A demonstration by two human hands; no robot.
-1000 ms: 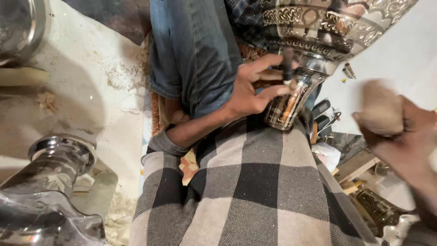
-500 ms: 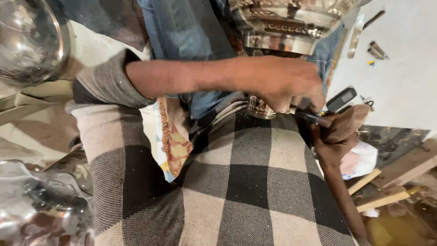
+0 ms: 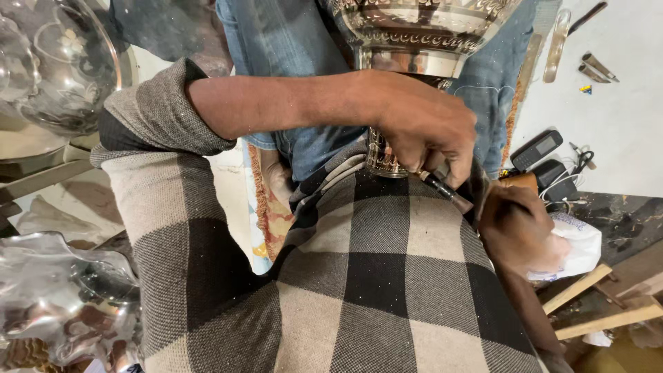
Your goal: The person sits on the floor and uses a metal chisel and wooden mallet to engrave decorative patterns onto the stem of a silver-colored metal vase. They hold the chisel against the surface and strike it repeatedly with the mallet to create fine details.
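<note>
Two hands at an engraved metal vessel [image 3: 414, 41] propped over the checked-cloth lap [image 3: 359, 276]: left hand [image 3: 421, 128], fingers pinched on a dark chisel [image 3: 447, 191] by its foot, best kept steady; right hand [image 3: 518, 224], fingers closed, contents hidden.

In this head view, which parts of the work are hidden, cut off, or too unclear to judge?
- Engraved metal vessel: its upper body is cut off by the top edge.
- Punch tool: its upper end is hidden inside the left hand grip; its tip blurs against the checked blanket.
- Right hand: what it holds is hidden by the hand's own back.
</note>
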